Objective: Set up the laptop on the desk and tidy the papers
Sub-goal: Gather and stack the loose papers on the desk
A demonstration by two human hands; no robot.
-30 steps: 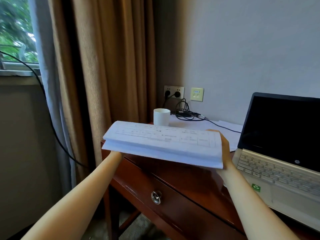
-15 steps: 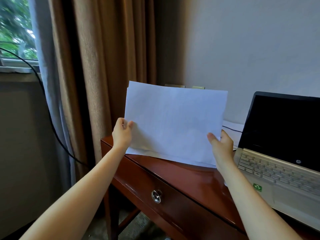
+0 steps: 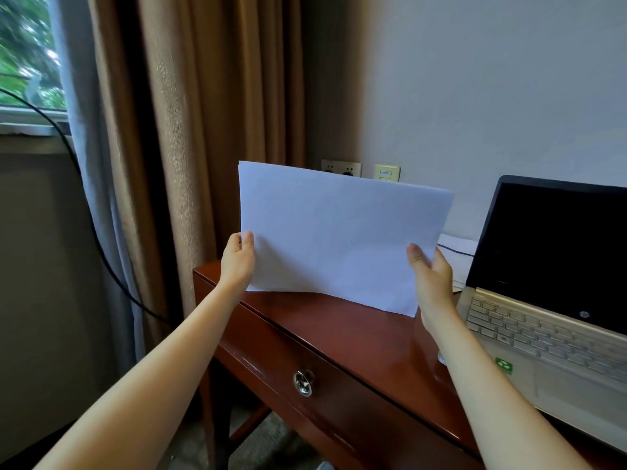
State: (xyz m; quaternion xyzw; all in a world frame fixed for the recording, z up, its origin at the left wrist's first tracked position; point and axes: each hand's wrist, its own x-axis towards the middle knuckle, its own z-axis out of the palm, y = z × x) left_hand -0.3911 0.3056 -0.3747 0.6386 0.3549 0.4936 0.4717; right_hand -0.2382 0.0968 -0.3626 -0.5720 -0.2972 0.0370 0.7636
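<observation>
Over the left end of the desk [image 3: 356, 340], toward its back edge: the stack of papers [image 3: 339, 239] stands on one long edge, blank face toward me. Its long axis runs left to right along the desk, skewed so the lower right corner sits nearer me. The lower edge is at the wood or just above it; I cannot tell whether it touches.

My left hand [image 3: 237, 262] pinches the left short edge low down, thumb on the near face and fingers curled behind. My right hand [image 3: 432, 276] clamps the right short edge, thumb showing, fingers hidden behind the sheets. The stack lies between my hands, both equally near, neither free.

Judgement: squaring comes next, a straight drop onto the wood.

- Paper: thin, matte, white. The top edge shows sheets slightly out of line.
- Desk top: glossy reddish wood, hard and slick.
- Laptop [image 3: 549, 300]: open at the right end, dark screen, pale metal keyboard, just beside my right wrist.
- Loose sheets [image 3: 458, 262]: flat by the back edge, with a thin dark cable [image 3: 454, 250] lying across them.
</observation>
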